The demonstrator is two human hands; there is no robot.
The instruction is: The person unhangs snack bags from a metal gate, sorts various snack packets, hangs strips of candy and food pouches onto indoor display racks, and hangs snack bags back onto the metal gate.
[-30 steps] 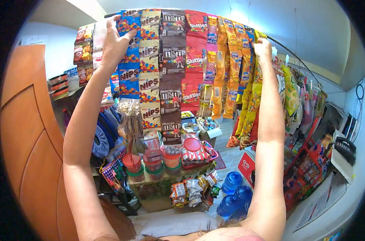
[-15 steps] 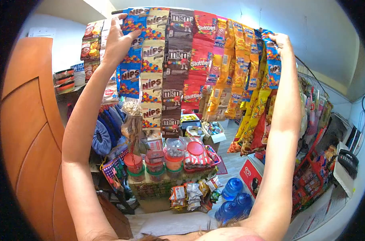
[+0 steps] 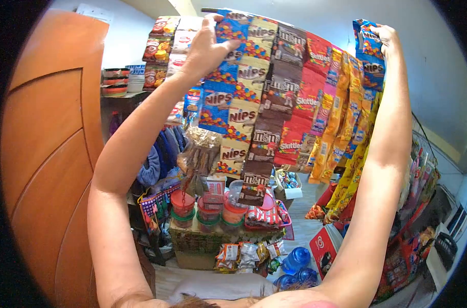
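My left hand (image 3: 205,49) is up at the top of a hanging strip of blue Nips candy packs (image 3: 216,102). Its thumb lies across the front of the strip and its fingers curl at the upper edge. High on the right, my right hand (image 3: 387,38) pinches a shorter strip of blue Nips packs (image 3: 373,69), which dangles below it. Between the hands hang strips of cream Nips packs (image 3: 242,115), brown M&M's packs (image 3: 279,92), red Skittles packs (image 3: 308,97) and orange snack packs (image 3: 336,118). They hang from a dark rod (image 3: 208,10).
Below stand red-lidded tubs (image 3: 208,211) on a counter (image 3: 192,246), with small sachets (image 3: 249,255) hanging at its front. Blue water bottles (image 3: 296,260) and a red box (image 3: 323,249) are on the floor. A wooden door (image 3: 48,154) is at left, and yellow packs (image 3: 349,185) hang at right.
The view has swung, so the hanging strips appear farther right and tilted. My right hand has lifted its short blue strip higher beside the hanging row. My left hand stays on its strip.
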